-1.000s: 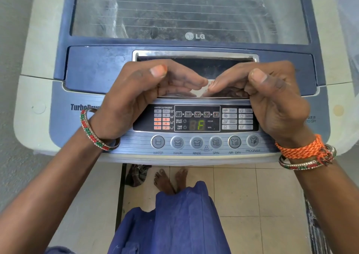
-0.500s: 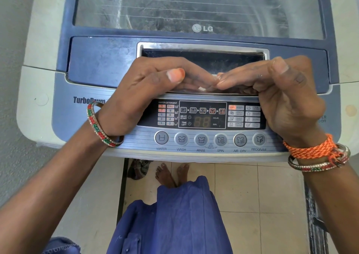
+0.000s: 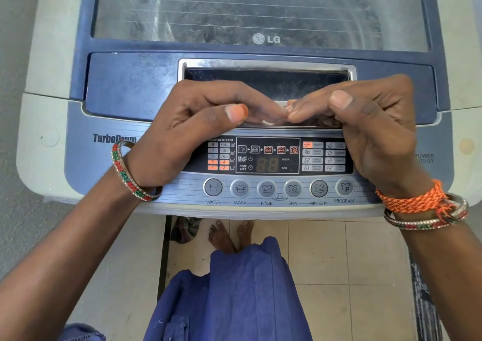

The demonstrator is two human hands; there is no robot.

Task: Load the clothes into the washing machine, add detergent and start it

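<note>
The lid (image 3: 260,14) of the washing machine (image 3: 117,87) is down and the control panel (image 3: 268,158) in front of it is lit, so I judge loading done and starting underway. My left hand (image 3: 187,126) and right hand (image 3: 370,129) curl at the lid's front handle (image 3: 266,79), fingertips meeting; what they pinch, I cannot tell. Clothes behind the glass are only a blur; no detergent is in sight.

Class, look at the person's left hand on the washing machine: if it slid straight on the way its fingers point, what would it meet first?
The left hand points rightward along the lid's front edge, so it would meet the fingertips of the right hand at once. They already look to touch, or nearly, over the lid handle recess; depth is unclear.
</note>
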